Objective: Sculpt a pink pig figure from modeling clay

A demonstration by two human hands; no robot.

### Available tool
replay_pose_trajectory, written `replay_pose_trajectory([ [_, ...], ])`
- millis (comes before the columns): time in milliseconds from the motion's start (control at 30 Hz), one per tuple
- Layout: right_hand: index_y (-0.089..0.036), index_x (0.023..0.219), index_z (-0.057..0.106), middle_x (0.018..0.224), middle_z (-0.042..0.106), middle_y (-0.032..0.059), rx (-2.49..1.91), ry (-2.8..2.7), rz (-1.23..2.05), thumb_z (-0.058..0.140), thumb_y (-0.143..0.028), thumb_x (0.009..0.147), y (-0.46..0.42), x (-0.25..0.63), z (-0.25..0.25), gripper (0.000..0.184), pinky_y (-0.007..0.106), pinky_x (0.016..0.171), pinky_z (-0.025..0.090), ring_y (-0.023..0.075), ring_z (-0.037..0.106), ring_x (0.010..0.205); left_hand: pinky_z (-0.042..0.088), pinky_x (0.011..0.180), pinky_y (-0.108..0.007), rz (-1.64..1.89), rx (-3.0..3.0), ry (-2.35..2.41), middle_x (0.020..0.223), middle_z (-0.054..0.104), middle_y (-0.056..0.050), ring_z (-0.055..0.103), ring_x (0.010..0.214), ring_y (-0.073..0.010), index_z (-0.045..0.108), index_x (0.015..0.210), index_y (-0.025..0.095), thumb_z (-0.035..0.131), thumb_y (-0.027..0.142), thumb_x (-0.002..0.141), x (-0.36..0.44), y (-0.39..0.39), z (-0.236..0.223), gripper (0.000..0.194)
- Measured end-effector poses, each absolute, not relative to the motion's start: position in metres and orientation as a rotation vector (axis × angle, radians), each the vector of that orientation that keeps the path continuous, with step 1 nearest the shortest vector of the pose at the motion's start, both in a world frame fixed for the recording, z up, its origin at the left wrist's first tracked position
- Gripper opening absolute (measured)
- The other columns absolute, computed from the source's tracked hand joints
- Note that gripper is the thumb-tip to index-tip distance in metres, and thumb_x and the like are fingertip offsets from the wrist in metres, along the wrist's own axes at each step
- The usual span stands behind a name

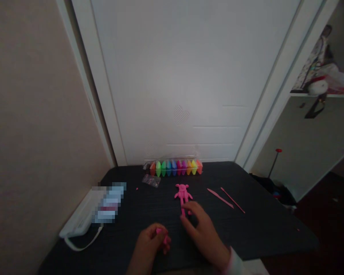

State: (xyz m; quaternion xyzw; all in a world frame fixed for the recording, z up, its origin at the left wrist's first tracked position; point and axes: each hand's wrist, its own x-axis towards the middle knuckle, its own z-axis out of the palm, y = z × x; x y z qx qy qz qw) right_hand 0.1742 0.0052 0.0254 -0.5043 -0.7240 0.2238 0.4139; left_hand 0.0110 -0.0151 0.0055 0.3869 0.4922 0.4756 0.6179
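Observation:
A pink modelling-clay figure (182, 192) with round ears, short arms and long thin legs lies flat on the dark table. My right hand (202, 231) reaches over its lower end. Thumb and index finger are apart, their tips at the figure's longer-looking leg; whether they press on it I cannot tell. Closer to me, my left hand (150, 242) is closed around a small lump of pink clay (159, 230), partly hidden by the fingers. To the right of the figure lie two thin pink modelling tools, a flat knife (220, 198) and a slim stick (232, 200).
A clear pack of coloured clay blocks (174, 168) stands at the table's back edge by the white door (189, 76). Before it lies a crumpled clear wrapper (151, 180). A white device (81, 214) with a cable (83, 248) sits at left, beside a blurred-out patch.

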Motion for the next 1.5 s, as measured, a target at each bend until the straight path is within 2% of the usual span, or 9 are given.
replay_pose_trajectory([
  [100, -0.020, 0.094, 0.053, 0.092, 0.058, 0.0043, -1.039, -1.914, 0.723, 0.054, -0.019, 0.074, -0.019, 0.153, 0.019, 0.021, 0.027, 0.077, 0.041, 0.0151, 0.053, 0.086, 0.035, 0.049, -0.021, 1.094, 0.970, 1.156, 0.054, 0.054, 0.002, 0.047, 0.050, -0.0094, 0.055, 0.064, 0.013, 0.062, 0.042, 0.062, 0.011, -0.016, 0.009, 0.029],
  [233, -0.018, 0.084, 0.054, 0.078, 0.056, 0.0020, -0.990, -1.873, 0.752, 0.055, -0.014, 0.073, -0.023, 0.140, 0.008, 0.012, 0.023, 0.068, 0.042, 0.0122, 0.052, 0.074, 0.037, 0.052, -0.019, 1.070, 0.990, 1.179, 0.058, 0.056, 0.004, 0.049, 0.054, -0.0088, 0.052, 0.070, 0.015, 0.061, 0.034, 0.066, 0.010, -0.014, 0.007, 0.021],
  [433, -0.018, 0.084, 0.054, 0.079, 0.056, 0.0018, -1.008, -1.865, 0.778, 0.060, -0.011, 0.068, -0.015, 0.144, 0.002, 0.018, 0.024, 0.068, 0.042, 0.0126, 0.051, 0.074, 0.039, 0.053, -0.019, 1.005, 0.936, 1.108, 0.059, 0.058, 0.004, 0.053, 0.056, -0.0090, 0.048, 0.073, 0.016, 0.062, 0.029, 0.066, 0.008, -0.013, 0.002, 0.020],
  [600, -0.017, 0.081, 0.055, 0.079, 0.058, 0.0020, -1.041, -1.768, 0.807, 0.055, -0.009, 0.071, -0.014, 0.145, 0.000, 0.012, 0.023, 0.070, 0.042, 0.0118, 0.053, 0.075, 0.040, 0.055, -0.018, 0.963, 0.873, 1.070, 0.064, 0.059, 0.003, 0.053, 0.058, -0.0084, 0.051, 0.075, 0.015, 0.065, 0.021, 0.063, 0.008, -0.013, 0.007, 0.019],
  [800, -0.017, 0.074, 0.054, 0.073, 0.057, 0.0011, -1.111, -1.743, 0.761, 0.052, -0.013, 0.072, -0.017, 0.146, 0.003, 0.005, 0.023, 0.064, 0.041, 0.0111, 0.052, 0.069, 0.039, 0.054, -0.019, 0.927, 0.972, 1.164, 0.061, 0.057, 0.003, 0.050, 0.054, -0.0083, 0.056, 0.070, 0.013, 0.064, 0.023, 0.063, 0.010, -0.012, 0.015, 0.015],
  [967, -0.016, 0.067, 0.054, 0.063, 0.054, -0.0014, -1.211, -1.747, 0.912, 0.053, -0.018, 0.071, -0.017, 0.146, 0.012, 0.004, 0.021, 0.054, 0.037, 0.0091, 0.048, 0.058, 0.037, 0.054, -0.020, 0.911, 1.002, 1.142, 0.058, 0.054, 0.004, 0.049, 0.055, -0.0090, 0.055, 0.067, 0.014, 0.063, 0.023, 0.063, 0.009, -0.012, 0.016, 0.012],
  [1200, -0.016, 0.080, 0.056, 0.075, 0.055, -0.0002, -1.120, -1.734, 1.091, 0.059, -0.021, 0.069, -0.014, 0.149, 0.012, 0.013, 0.021, 0.060, 0.040, 0.0101, 0.050, 0.067, 0.038, 0.059, -0.021, 0.954, 0.907, 1.082, 0.066, 0.058, 0.000, 0.052, 0.062, -0.0103, 0.052, 0.069, 0.013, 0.063, 0.020, 0.062, 0.009, -0.012, 0.015, 0.014],
  [1333, -0.016, 0.072, 0.058, 0.068, 0.056, -0.0003, -1.173, -1.741, 1.098, 0.056, -0.024, 0.072, -0.013, 0.150, 0.011, 0.009, 0.022, 0.058, 0.037, 0.0099, 0.050, 0.063, 0.036, 0.054, -0.020, 0.953, 0.947, 1.090, 0.060, 0.054, 0.003, 0.047, 0.055, -0.0081, 0.051, 0.066, 0.014, 0.063, 0.020, 0.061, 0.008, -0.011, 0.011, 0.014],
  [1500, -0.015, 0.069, 0.057, 0.062, 0.054, -0.0022, -1.176, -1.649, 1.261, 0.055, -0.019, 0.068, -0.011, 0.150, 0.012, 0.004, 0.021, 0.055, 0.035, 0.0085, 0.047, 0.057, 0.034, 0.051, -0.019, 0.952, 1.009, 1.156, 0.055, 0.050, 0.004, 0.045, 0.051, -0.0075, 0.050, 0.064, 0.014, 0.062, 0.020, 0.059, 0.008, -0.011, 0.009, 0.015],
])
